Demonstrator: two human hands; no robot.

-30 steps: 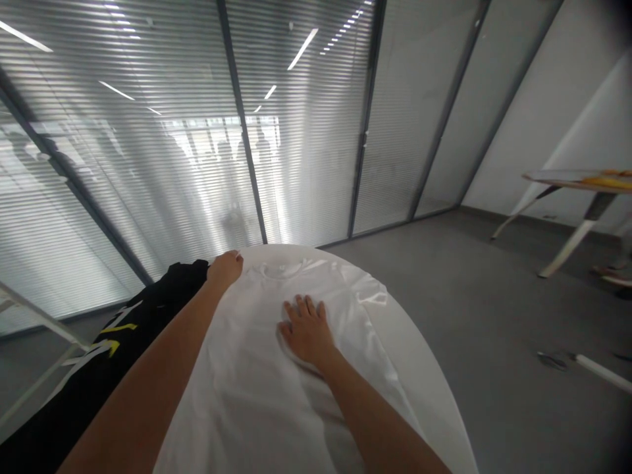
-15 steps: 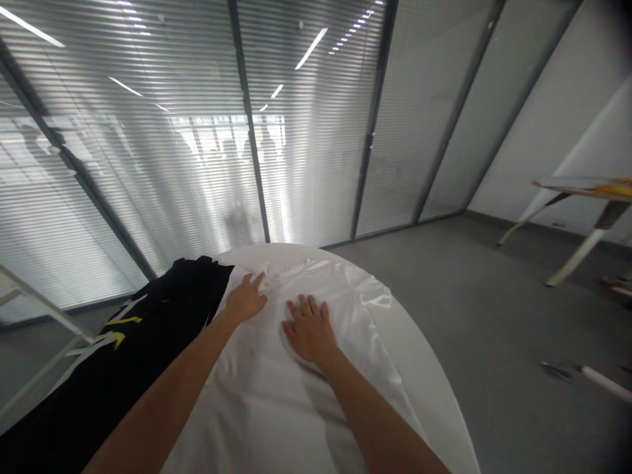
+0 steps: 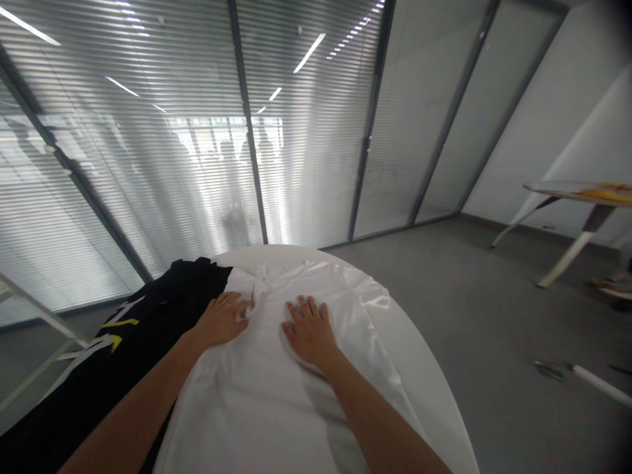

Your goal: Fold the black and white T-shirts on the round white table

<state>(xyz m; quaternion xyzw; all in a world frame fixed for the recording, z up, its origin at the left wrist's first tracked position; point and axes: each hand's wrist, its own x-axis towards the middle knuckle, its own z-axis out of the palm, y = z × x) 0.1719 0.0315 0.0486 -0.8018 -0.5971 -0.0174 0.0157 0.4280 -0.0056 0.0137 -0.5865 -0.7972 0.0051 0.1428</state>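
A white T-shirt point(image 3: 266, 382) lies spread over the rounded end of a white table point(image 3: 434, 382). My right hand point(image 3: 311, 332) rests flat on the middle of it, fingers spread. At the shirt's left side, by a bunched fold near the sleeve, is my left hand point(image 3: 224, 319), its fingers bent a little and apart on the cloth. Whether any fabric sits under those fingertips is hard to see. A black garment point(image 3: 162, 316) with white and yellow print lies along the table's left side, close against the white shirt and partly behind my left forearm.
Behind the table stands a glass partition point(image 3: 316, 164) with blinds. At the right is another table point(image 3: 567, 191) with something yellow on top. A white pole-like object point(image 3: 600, 385) lies on the grey floor. White metal bars point(image 3: 42, 313) stand at the left.
My left hand has moved left and nearer to me, from the shirt's upper part to its left side. The right hand stays put. The view has turned slightly right.
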